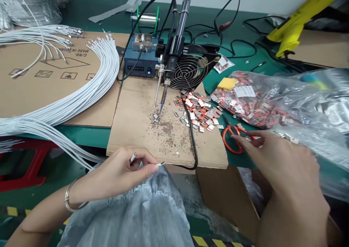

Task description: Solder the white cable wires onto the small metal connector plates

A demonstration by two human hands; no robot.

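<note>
My left hand (131,170) is closed, with thumb and index finger pinching a white cable (160,164) whose end shows short thin wires, one of them green. Another white cable end (133,157) pokes up between its fingers. At the right, my right hand (283,167) has its thumb and index finger around one loop of orange-handled scissors (231,145), which rest on the bench at the board's edge. Its other fingers are mostly hidden behind the hand. Left of the scissors, small metal connectors with orange parts (200,110) lie in a loose pile.
A soldering iron (171,63) hangs tip down over the solder-flecked cardboard (136,130). Behind it stand a blue solder feeder (139,63) and a fan (188,72). White cables (106,72) bundle at the left; a bag of connectors (259,109) lies right. A black cord (193,141) crosses the cardboard.
</note>
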